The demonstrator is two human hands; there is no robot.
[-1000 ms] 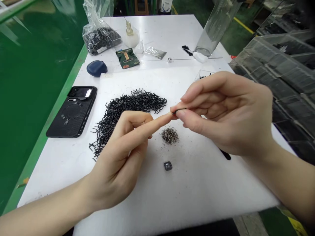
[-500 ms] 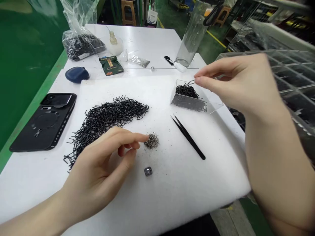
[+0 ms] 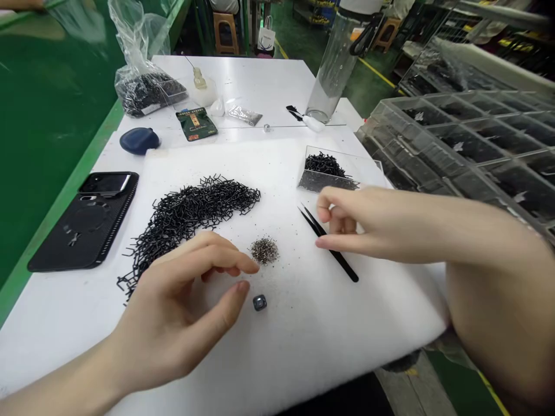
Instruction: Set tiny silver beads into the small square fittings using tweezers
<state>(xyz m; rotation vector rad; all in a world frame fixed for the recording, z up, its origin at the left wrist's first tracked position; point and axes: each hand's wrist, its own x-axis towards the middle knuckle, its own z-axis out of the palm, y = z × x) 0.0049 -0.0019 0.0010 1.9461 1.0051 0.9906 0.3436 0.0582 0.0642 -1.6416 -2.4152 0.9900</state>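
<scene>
On the white foam mat [image 3: 329, 323] a pair of black tweezers [image 3: 342, 264] lies with its tips pointing away from me. My right hand [image 3: 351, 222] is over the tweezers, thumb and forefinger apart, nothing seen between them. My left hand [image 3: 191, 300] hovers with thumb and fingers spread, holding nothing, close to a small dark square block [image 3: 259, 302]. Just beyond its fingertips is a little pile of tiny shiny bits [image 3: 264, 251]. Bent black pieces [image 3: 195, 208] form a large heap behind my left hand. More black pieces [image 3: 325, 165] fill a clear tray [image 3: 364, 159].
A black phone [image 3: 87, 222] and a blue oval case [image 3: 139, 140] lie at left. Farther back are a bag of black pieces [image 3: 147, 92], a green packet [image 3: 196, 123] and a tall clear bottle [image 3: 332, 75]. Clear compartment boxes [image 3: 468, 138] stand at right.
My right hand has left the clear tray, coming down and toward me to the tweezers; the piece at its fingertips is gone from them. My left thumb and forefinger have opened beside the dark block.
</scene>
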